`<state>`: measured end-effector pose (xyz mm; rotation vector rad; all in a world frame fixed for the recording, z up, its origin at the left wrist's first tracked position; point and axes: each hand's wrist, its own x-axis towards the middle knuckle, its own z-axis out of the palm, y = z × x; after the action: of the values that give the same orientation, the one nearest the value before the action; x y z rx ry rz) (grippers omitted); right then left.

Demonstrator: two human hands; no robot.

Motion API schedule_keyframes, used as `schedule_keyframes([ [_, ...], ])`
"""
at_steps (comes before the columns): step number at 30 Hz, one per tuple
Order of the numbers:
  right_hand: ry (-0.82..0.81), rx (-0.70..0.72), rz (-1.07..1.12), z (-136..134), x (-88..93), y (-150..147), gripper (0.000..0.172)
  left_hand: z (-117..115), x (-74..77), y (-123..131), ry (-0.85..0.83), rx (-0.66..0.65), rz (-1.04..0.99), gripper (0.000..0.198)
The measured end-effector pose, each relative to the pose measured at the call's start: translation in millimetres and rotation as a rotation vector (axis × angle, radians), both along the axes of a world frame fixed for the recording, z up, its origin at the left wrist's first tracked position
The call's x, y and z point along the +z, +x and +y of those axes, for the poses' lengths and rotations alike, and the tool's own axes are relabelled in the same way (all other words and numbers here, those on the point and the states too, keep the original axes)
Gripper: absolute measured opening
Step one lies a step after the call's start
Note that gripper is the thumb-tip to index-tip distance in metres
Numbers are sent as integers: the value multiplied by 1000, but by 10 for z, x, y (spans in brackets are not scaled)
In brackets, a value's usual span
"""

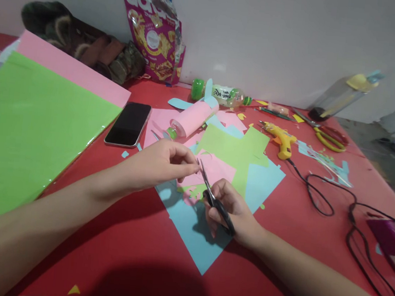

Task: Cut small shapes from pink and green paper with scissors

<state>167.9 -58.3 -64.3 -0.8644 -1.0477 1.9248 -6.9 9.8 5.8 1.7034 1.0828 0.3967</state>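
Note:
My right hand (235, 209) has its fingers in the black handles of small scissors (224, 215). Their narrow blades point up and left, slightly parted, with the tips beside my left fingertips. My left hand (163, 163) is closed in a pinch; whatever it holds is too small to make out. Beneath both hands lie a light blue sheet (199, 247), a green paper piece (218, 143) and a pink paper piece (225, 169). Small pink and green scraps (193, 195) lie just left of the scissors. Behind them rests a pink-wrapped bottle (195, 118) with blue paper blades.
A phone (128, 124) and green sheets (47, 130) lie left. A snack bag (155, 38) stands behind, near a lying bottle (221, 95). On the right are a yellow glue gun (279, 139) with its black cord (322, 177), pliers (330, 137) and a purple power strip (389, 243).

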Motion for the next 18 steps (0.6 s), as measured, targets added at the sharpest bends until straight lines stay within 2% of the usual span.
schedule_keyframes([
  [18, 2, 0, 12, 12, -3, -1, 37, 8, -16, 11, 7, 34, -36, 16],
])
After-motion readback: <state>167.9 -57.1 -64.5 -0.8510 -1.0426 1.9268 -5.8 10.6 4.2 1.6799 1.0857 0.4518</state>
